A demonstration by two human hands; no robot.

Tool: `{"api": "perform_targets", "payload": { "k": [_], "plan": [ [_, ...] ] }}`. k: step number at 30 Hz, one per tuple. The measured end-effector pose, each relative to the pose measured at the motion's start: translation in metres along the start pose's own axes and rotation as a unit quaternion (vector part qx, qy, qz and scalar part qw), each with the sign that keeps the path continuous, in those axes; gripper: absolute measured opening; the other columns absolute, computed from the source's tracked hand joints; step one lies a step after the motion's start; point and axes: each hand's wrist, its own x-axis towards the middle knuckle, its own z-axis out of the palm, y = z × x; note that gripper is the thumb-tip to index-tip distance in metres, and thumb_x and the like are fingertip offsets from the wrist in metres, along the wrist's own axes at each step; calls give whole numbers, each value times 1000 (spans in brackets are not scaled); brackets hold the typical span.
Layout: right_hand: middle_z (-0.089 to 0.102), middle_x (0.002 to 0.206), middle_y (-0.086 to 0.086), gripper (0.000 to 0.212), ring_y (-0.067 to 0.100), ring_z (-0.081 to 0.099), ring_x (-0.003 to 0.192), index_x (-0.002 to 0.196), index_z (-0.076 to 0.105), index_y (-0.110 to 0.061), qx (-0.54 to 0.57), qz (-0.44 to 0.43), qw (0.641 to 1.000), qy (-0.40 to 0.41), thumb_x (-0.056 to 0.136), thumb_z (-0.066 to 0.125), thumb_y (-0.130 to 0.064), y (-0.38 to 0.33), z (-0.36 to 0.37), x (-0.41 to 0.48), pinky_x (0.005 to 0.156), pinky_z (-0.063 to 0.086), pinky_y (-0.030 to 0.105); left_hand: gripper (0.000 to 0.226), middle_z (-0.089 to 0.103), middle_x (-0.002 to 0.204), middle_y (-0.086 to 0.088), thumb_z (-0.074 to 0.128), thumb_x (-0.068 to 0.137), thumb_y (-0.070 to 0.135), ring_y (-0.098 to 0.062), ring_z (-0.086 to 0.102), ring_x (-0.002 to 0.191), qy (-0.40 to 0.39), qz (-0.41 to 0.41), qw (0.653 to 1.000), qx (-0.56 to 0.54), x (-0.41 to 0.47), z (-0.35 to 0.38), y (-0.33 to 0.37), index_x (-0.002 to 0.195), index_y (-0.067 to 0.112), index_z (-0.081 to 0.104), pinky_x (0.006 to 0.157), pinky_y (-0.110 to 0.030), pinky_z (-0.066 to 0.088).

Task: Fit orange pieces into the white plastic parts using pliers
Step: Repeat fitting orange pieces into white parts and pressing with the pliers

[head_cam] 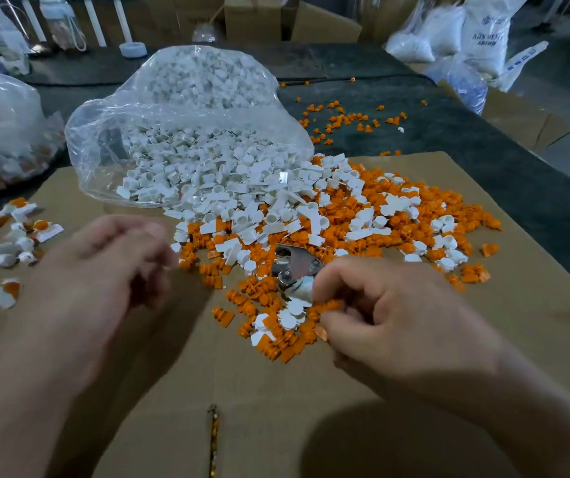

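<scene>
Covering the table, one sheet of cardboard (311, 391) serves as the work surface, likely to stop small parts from scattering over the dark mat (483, 167). At twelve o'clock one clear bag (187, 108) lies on its side with its mouth toward the person, so white parts (242, 188) spill out within reach; I judge that deliberate. They mix with orange pieces (390, 215) in one heap (345, 232) running from the centre out to three o'clock; both kinds are far past counting. A second bag (0, 132) sits at ten o'clock, holding what look like joined pieces. Below it, at nine o'clock, is one loose pile (4, 236) of white-and-orange items, probably finished ones set apart from the stock.

Two hands work at the heap's near edge. The left hand (104, 270), at eight o'clock, is blurred; its fingers curl, but I cannot tell whether they hold anything. The right hand (397, 315), at four o'clock, grips the one pair of pliers (295, 262) by the wrapped handle, steel head pointing to eleven o'clock over the heap, and seems to pick at orange pieces too. Palming the tool while picking saves setting it down, I reckon.
</scene>
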Motion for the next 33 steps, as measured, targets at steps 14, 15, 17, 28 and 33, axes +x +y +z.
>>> {"api": "perform_targets", "payload": {
  "k": [14,15,17,28,33],
  "plan": [
    [60,76,-8,15,6,63,72,97,61,-34,9,-14,994,-111,91,60,-20,-6,10,1,59,54,25,23,53,80,26,81,72,41,20,46,93,-182,194,861,434,-37,24,-1,82,44,61,55,-10,31],
    [58,79,-13,14,2,60,75,98,61,-35,-3,-31,993,-118,91,61,-23,-8,13,1,61,51,20,22,53,76,25,83,72,35,16,50,90,-186,208,860,427,-38,26,-2,80,40,63,56,-9,31],
    [51,83,-22,14,-7,52,80,102,59,-37,-25,-69,989,-126,91,61,-29,-10,18,2,63,39,9,21,54,72,22,83,73,29,6,55,83,-189,222,862,414,-38,28,-4,78,36,64,55,-14,35],
    [52,95,-20,13,-3,48,92,101,57,-38,-59,-70,996,-4,93,56,-27,0,29,7,72,42,14,18,56,74,15,60,88,48,-5,54,68,-138,251,894,344,-45,46,-3,81,32,61,53,-35,43],
    [55,98,-17,23,7,64,88,104,59,-39,69,-19,997,28,93,57,-19,6,29,7,73,57,31,13,54,71,18,69,74,41,-4,54,71,-134,231,899,348,-48,49,-1,82,34,60,51,-22,30]
  ]
}}
